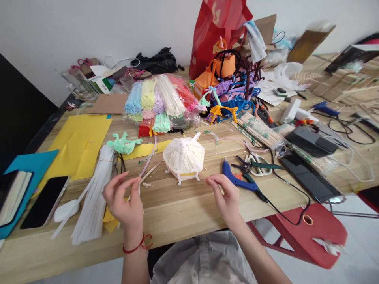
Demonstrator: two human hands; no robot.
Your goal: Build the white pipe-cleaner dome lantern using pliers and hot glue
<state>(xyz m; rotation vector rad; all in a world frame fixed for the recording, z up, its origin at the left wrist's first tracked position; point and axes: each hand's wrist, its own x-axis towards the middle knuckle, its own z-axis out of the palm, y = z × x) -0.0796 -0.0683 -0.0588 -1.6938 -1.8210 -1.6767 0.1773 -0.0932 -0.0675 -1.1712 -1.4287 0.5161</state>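
My left hand (122,201) hovers over the wooden table (177,213), fingers pinched on a short white pipe-cleaner piece (139,188). A red string circles that wrist. My right hand (225,195) is just right of a small white pavilion model (184,159) made of pipe cleaners; its thumb and fingers are pinched together, and I cannot make out anything in them. The model stands between the two hands, slightly beyond them. A bundle of white pipe cleaners (94,197) lies left of my left hand.
A blue glue gun (237,179), its black cord and scissors (257,163) lie right of my right hand. Bagged coloured pipe cleaners (161,102), a red bag (216,35), yellow paper (79,146), a phone (45,201), a notebook (13,197) and a red stool (314,232) surround the spot.
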